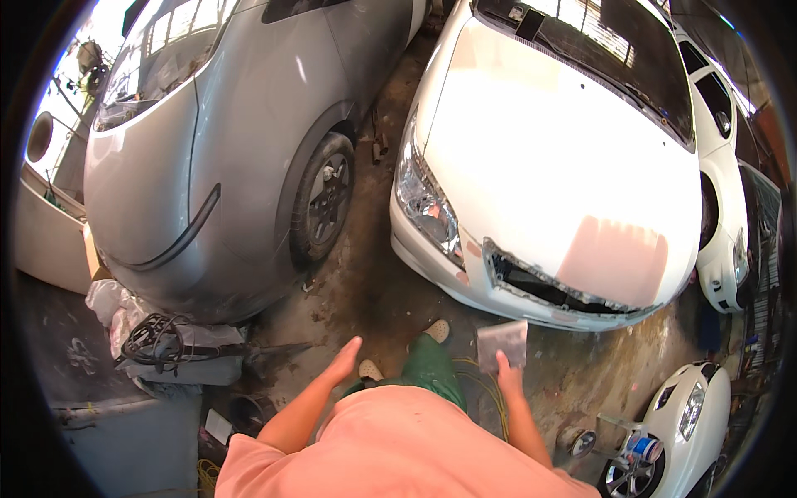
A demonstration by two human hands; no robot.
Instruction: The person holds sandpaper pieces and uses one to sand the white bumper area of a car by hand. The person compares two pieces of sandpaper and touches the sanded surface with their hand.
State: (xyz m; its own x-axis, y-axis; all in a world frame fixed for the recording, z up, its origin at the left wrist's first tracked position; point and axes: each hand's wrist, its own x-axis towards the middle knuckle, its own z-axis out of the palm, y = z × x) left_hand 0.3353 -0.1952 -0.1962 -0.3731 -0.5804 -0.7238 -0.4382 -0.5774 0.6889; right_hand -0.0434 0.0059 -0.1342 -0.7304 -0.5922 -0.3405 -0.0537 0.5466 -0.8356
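My right hand [509, 378] holds a flat, greyish square piece [502, 342] with darker smudges, thumb on top; its exact kind cannot be made out. It is just in front of the bumper of a white car [531, 149]. On the car's hood lies a dull pinkish patch [613, 261], and a dark gap shows where the grille would sit. My left hand [344, 362] hangs free with its fingers stretched out, seen from the side, holding nothing. It is nearest to the concrete floor between the white car and a grey car [249, 149].
At the left, a coiled black cable [155, 342] lies on a plastic-covered bundle beside the grey car. A yellow hose [490, 390] runs over the floor near my feet. To the right stand an open can [575, 441], a small blue-and-white can [647, 449] and another white car part [693, 415].
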